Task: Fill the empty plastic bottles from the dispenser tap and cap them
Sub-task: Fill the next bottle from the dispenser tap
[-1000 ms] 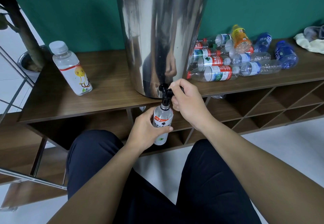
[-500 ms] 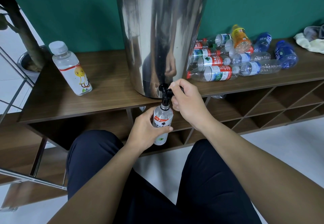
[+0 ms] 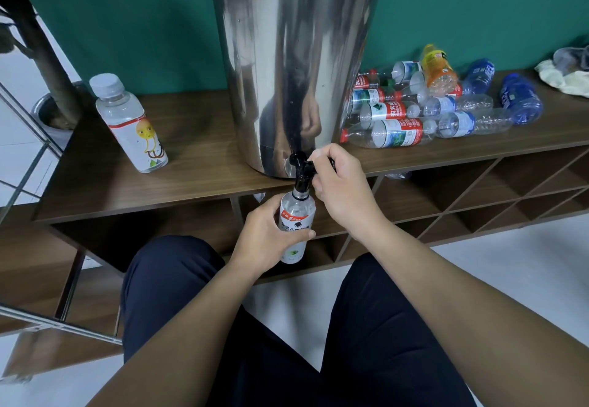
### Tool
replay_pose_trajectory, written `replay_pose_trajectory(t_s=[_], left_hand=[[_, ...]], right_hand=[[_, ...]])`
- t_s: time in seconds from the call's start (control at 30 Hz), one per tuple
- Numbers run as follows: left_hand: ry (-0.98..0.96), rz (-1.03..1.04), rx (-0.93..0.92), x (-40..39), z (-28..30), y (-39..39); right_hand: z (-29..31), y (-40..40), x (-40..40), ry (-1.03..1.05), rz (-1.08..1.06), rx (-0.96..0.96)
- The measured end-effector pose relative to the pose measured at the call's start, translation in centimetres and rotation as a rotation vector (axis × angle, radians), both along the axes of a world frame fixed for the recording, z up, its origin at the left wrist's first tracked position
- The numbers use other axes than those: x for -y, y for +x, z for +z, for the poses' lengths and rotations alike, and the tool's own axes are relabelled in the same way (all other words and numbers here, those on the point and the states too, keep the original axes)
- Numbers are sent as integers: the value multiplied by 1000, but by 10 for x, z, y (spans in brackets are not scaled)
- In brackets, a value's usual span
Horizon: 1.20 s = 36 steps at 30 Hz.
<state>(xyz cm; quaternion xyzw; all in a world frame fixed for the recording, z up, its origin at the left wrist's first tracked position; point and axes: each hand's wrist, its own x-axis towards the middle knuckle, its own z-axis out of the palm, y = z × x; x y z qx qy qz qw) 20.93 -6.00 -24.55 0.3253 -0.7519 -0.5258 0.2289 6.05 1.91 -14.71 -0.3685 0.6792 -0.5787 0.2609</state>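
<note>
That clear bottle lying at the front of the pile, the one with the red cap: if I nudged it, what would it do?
The red-capped bottle lies on its side on the shelf and looks empty, so it would probably feel very light and roll or skid easily. Its thin clear wall would likely dent under a firm squeeze. It rests against other bottles, so a push might shift them too.

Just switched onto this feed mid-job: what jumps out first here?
The tall steel dispenser stands mid-shelf, dominating the view. Below its black tap, the left hand holds a clear bottle up to the spout while the right hand grips the tap lever. A heap of empty bottles lies on the shelf to the right; one capped bottle stands at left.
</note>
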Motion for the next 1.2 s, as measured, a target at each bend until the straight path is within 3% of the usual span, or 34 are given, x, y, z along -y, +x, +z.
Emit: replay_pose_trajectory(t_s=[0.63, 1.2], left_hand=[[5, -3, -15, 1, -3, 0], [-15, 17, 26, 0, 0, 0]], right_hand=[[9, 5, -5, 11, -15, -5], [-9, 6, -2, -18, -107, -194]])
